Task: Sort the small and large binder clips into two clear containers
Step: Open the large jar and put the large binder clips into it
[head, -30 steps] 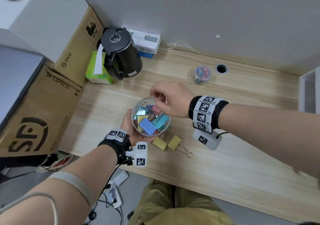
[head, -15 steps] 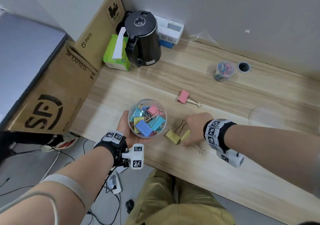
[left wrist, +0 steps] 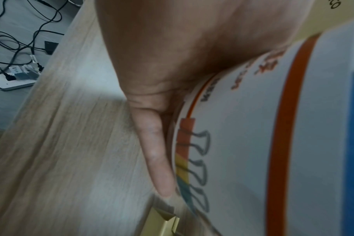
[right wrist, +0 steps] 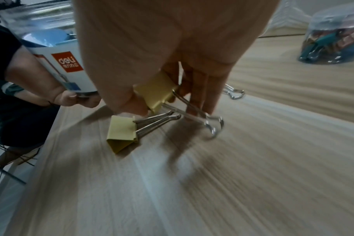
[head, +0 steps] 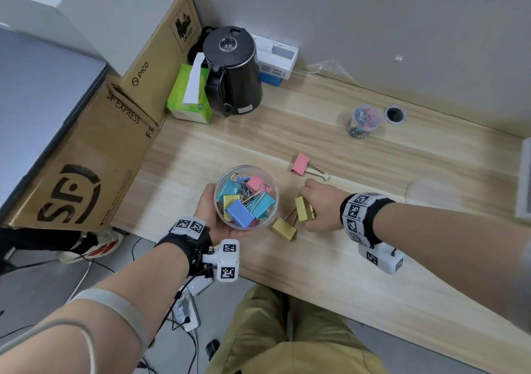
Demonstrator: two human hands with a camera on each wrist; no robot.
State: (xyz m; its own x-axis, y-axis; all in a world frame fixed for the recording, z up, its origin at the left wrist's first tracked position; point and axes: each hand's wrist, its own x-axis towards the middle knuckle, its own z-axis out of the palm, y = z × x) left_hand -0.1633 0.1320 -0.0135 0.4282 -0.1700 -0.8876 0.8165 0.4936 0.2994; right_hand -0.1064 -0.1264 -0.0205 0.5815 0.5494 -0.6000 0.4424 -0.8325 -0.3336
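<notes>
The large binder clips (head: 244, 201), in blue, teal, yellow and pink, fill the clear container (head: 221, 184) cupped from beneath in the left hand (head: 211, 218), whose fingers curl round its wall. Its label reads "deli" on a red patch in the right wrist view. Just right of it, the right hand (head: 320, 209) pinches a yellow binder clip (head: 304, 208); a second yellow clip (head: 284, 229) lies below that hand on the wooden desk (head: 373, 273), and a pink clip (head: 300, 163) lies beyond it. Farther off, the small container (head: 364, 120) holds small mixed clips. Left of the left hand, cardboard boxes read "SF EXPRESS" (head: 86, 172) and "PICO" (head: 161, 57).
</notes>
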